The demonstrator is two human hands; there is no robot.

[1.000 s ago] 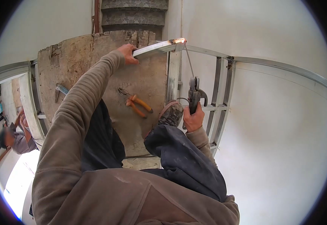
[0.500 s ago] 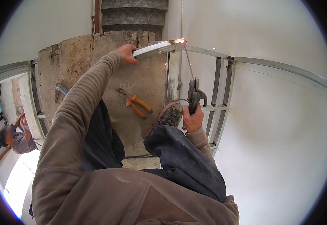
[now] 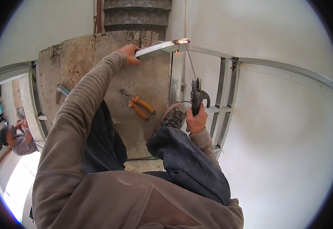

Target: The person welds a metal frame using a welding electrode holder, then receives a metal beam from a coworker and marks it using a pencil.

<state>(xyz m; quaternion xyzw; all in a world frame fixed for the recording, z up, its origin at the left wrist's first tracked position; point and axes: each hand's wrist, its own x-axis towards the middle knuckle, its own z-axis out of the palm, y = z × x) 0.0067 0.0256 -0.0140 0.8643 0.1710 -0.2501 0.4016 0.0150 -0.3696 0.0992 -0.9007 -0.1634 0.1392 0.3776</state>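
My left hand [image 3: 130, 54] grips the near end of a light metal bar [image 3: 157, 49], thumb below and fingers over the top. In my right hand [image 3: 197, 121] is a dark welding electrode holder [image 3: 196, 96]. A thin rod [image 3: 191, 63] runs up from its jaws to the far end of the bar, where the metal glows orange and bright. Orange-handled pliers [image 3: 140, 107] lie on the worn wooden board [image 3: 116, 80] between my legs. A hammer [image 3: 63, 91] with a blue handle lies partly behind my left sleeve.
Metal framing [image 3: 220, 84] stands along the white wall [image 3: 281, 126] at the right. Tiled steps [image 3: 137, 17] rise beyond the board. My shoe [image 3: 174, 116] rests beside the frame. Through an opening at the left, another person [image 3: 21, 143] has raised hands.
My right hand and the electrode holder have shifted very slightly, with the rod tilting a little. The sparks look different, and the other person's arms have moved. My left hand stays put.
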